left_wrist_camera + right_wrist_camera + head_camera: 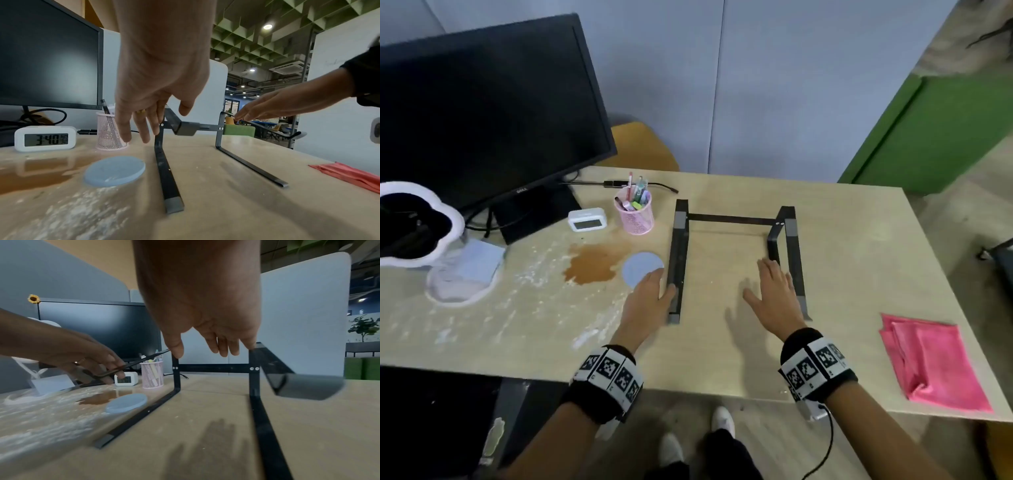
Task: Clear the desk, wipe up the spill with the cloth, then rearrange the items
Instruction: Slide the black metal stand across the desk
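Observation:
A black laptop stand (729,218) sits on the desk between my hands. My left hand (659,284) hangs over its left arm (168,183), straight fingers on one side and thumb on the other, without closing. My right hand (756,279) hovers flat between the rails, its shadow on the desk; the little finger is at the right upright (254,368). A brown spill (594,262) lies left of the stand, with a round blue coaster (640,267) at its edge, by my left fingertips. The folded pink cloth (935,363) lies at the front right corner.
A pink mesh pen holder (637,217) and a white digital clock (587,219) stand behind the spill. A black monitor (482,113) and a white cloud-shaped mirror (414,226) fill the back left. Whitish streaks (524,274) mark the left of the desk (859,267).

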Demonstrator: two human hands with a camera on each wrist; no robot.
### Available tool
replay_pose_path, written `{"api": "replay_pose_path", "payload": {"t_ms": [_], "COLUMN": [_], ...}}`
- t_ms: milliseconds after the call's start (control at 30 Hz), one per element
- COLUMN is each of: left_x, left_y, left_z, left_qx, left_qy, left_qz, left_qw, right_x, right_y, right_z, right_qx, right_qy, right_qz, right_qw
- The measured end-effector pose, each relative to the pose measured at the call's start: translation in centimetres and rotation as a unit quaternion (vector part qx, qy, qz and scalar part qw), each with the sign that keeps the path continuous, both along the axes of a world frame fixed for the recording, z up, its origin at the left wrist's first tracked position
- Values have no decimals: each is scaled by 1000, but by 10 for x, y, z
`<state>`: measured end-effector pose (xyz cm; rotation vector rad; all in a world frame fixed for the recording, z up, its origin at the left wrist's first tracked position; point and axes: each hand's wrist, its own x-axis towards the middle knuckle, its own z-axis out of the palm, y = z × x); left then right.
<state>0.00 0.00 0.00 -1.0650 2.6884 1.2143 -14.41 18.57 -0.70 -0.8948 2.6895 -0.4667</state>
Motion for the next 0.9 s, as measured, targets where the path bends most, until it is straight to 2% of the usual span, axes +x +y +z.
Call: {"api": "replay_pose_path", "payload": {"t_ms": [67,133,167,233,267,400,467,600,900], "left_x": [-7,-9,-12,-18,-22,-29,-32,-36,-48], "left_y": [-1,-10,-9,6,13,27,28,31,29], "left_z": [-12,-44,-47,-28,-21,-20,-24,-25,-24], "left_qx": [23,42,51,61,58,74,73,57,64], "left_qy": [17,23,16,22,29,32,30,15,33], "left_qz": [17,32,44,60,68,98,114,125,129], "left_qw": [999,998,998,996,996,992,990,990,989], "right_x": [-12,-23,-28,-41,-48,-68,-72,-66,-71], "right_y": [11,24,29,40,44,47,45,39,36], "right_z": [0,-2,-5,-11,-11,-19,-22,-30,-33], "right_qx": [-22,-42,-49,-68,-83,-133,-136,-110,-148], "right_qy": [14,28,32,29,16,-133,-163,-130,-108], "right_qz": [-19,-35,-47,-81,-103,-162,-169,-159,-170], "right_qw": [999,998,997,994,991,969,962,972,968]}}
